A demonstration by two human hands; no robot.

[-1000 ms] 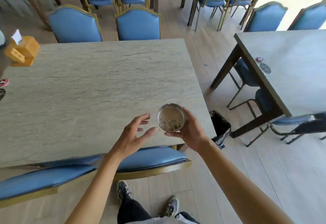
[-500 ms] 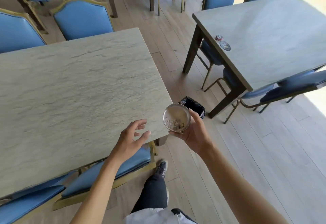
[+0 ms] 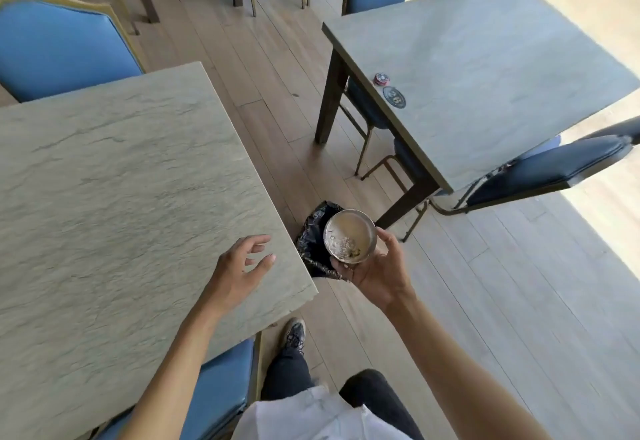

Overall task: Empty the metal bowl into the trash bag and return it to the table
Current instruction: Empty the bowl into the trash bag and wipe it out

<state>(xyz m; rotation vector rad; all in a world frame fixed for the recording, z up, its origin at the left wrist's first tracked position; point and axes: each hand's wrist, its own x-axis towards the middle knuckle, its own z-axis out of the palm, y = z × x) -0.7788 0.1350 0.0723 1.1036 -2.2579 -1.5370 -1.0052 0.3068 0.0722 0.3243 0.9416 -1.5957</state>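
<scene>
The metal bowl (image 3: pixel 349 241), scraps inside, is gripped by the right hand (image 3: pixel 379 271) above the trash bag (image 3: pixel 313 252); the left hand (image 3: pixel 239 271) is held spread, empty, over the worktop (image 3: pixel 121 180).

The bowl (image 3: pixel 349 240), in the right hand (image 3: pixel 379 273), sits over the trash bag (image 3: pixel 313 249) on the floor (image 3: pixel 485 301) just right of the table (image 3: pixel 121 197).

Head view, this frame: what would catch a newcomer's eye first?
The metal bowl, low in the middle of the frame, is held up in the right hand, with scraps lying in its bottom. It appears over the black trash bag on the floor by the corner of the grey table. The left hand is spread open, empty, above that corner.
</scene>
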